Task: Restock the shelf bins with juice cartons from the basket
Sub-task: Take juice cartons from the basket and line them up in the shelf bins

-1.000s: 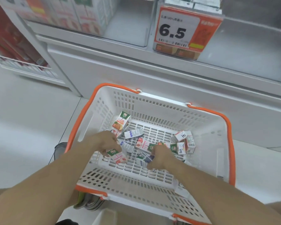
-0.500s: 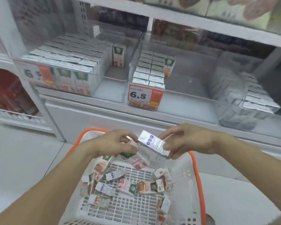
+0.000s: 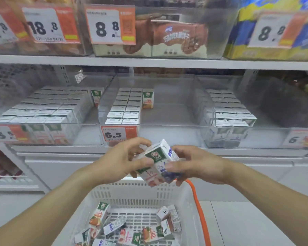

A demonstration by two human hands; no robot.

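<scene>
Gripping light, stiff juice cartons together, left hand and right hand are clamping flat sides — corners crush easily.

Glossy printed-card juice cartons, a matt white perforated plastic basket (orange rim looks smooth plastic too), clear shiny plastic shelf bins on painted white shelving.

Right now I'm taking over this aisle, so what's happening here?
A person is restocking juice. Both hands, left and right, hold a few cartons above the basket, which has more cartons loose inside. The middle bin ahead is only part full.
</scene>
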